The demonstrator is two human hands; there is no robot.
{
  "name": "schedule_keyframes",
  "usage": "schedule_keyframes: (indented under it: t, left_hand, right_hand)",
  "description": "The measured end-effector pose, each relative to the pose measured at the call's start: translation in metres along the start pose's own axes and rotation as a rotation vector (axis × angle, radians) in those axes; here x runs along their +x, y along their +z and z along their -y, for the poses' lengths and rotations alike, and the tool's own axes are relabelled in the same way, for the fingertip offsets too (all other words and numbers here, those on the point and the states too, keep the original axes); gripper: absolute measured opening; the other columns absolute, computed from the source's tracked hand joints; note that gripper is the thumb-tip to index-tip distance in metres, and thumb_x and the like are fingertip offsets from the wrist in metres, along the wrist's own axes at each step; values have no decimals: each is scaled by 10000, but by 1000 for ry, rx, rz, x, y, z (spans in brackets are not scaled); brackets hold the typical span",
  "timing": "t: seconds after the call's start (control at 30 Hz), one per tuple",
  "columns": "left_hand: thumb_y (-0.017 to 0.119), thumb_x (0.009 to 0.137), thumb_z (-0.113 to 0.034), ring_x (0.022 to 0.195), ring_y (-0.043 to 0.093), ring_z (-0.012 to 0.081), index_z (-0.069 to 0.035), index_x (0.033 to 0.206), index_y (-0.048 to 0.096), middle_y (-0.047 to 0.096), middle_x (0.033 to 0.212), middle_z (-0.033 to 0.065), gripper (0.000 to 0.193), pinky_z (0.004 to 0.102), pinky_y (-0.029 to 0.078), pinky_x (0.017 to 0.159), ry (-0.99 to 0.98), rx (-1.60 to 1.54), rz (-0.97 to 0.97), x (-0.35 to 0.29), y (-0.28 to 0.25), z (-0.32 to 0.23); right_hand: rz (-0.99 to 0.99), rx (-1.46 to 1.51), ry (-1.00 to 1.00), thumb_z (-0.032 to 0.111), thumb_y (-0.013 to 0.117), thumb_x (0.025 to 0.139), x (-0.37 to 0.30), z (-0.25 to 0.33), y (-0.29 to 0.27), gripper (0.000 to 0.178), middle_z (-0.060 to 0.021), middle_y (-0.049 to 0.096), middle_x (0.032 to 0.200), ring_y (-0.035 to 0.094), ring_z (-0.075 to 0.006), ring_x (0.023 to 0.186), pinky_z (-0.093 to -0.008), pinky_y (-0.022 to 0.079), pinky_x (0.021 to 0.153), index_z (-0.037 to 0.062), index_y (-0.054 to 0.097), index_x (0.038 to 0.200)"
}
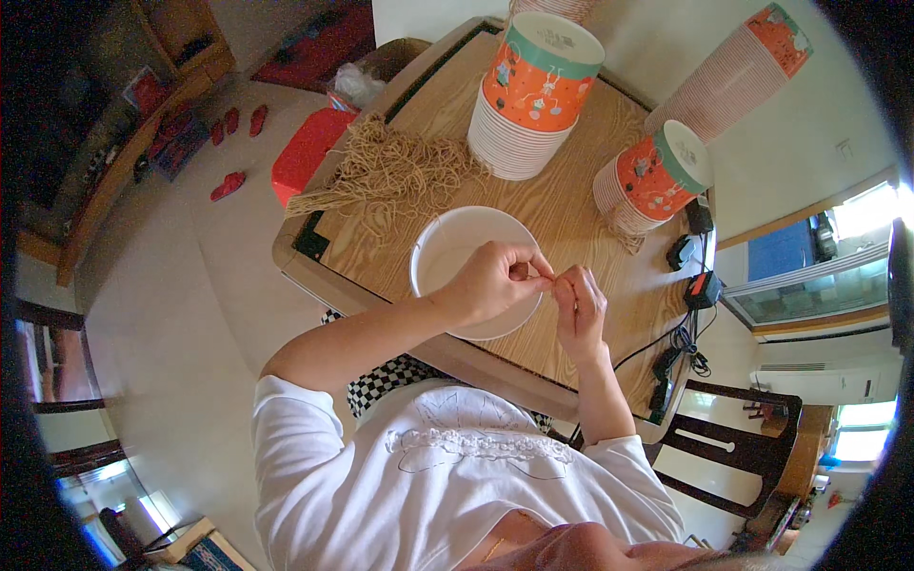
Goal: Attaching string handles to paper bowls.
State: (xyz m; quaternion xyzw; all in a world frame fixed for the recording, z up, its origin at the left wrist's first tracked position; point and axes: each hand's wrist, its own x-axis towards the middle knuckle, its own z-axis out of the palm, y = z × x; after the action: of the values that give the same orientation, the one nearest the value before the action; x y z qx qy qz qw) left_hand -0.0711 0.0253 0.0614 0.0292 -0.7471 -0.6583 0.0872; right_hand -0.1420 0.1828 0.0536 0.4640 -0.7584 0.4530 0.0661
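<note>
My left hand (493, 281) is closed in a pinch above the right part of a white paper bucket (427, 249), which stands with its open mouth up on the wooden table. Its fingertips meet those of my right hand (579, 306), which is also pinched, just past the bucket's right rim. Whatever lies between the fingertips is too small to make out. Beyond the bucket, to the left, spreads a tangled heap of tan cords (395, 171). Behind it a tall stack of upturned orange and green paper buckets (528, 90) stands on the table.
A shorter bucket stack (647, 176) stands at the right, with a long stack (733, 71) behind it. Black adapters (702, 288) and cables line the table's right edge. A red stool (309, 157) is at the left, a dark chair (728, 443) at the lower right.
</note>
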Motion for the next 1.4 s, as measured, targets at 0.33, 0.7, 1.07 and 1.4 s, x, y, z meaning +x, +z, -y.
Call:
schedule_keyframes:
  t: [0.33,0.7,1.07,1.4]
  left_hand:
    - [656,731,-97,510,484,121,-33,781,663,547,563,60,81,282,392,500,61,165,12,-2,-1,-5]
    - [607,712,-125,685,622,290,-31,763,651,638,720,137,115,380,485,652,103,415,124,0,-4,20]
    - [593,714,-121,676,621,296,-39,747,642,633,705,139,100,392,487,642,88,485,135,4,-2,23]
    - [588,721,-121,669,620,297,-53,746,643,632,695,131,91,393,488,644,98,484,126,5,1,25]
  right_hand:
    - [131,22,278,92,539,850,-7,-7,-2,125,-115,501,657,492,-256,611,-347,401,555,4,530,762]
    - [155,72,343,57,547,839,-7,-24,1,87,-104,606,846,610,-218,779,-314,480,693,10,581,904]
    - [317,28,343,31,607,778,-5,-15,-9,122,-87,601,833,604,-202,762,-307,480,666,30,603,899]
    - [316,120,396,27,644,744,-11,-18,-7,150,-76,592,797,572,-176,703,-292,467,662,27,627,894]
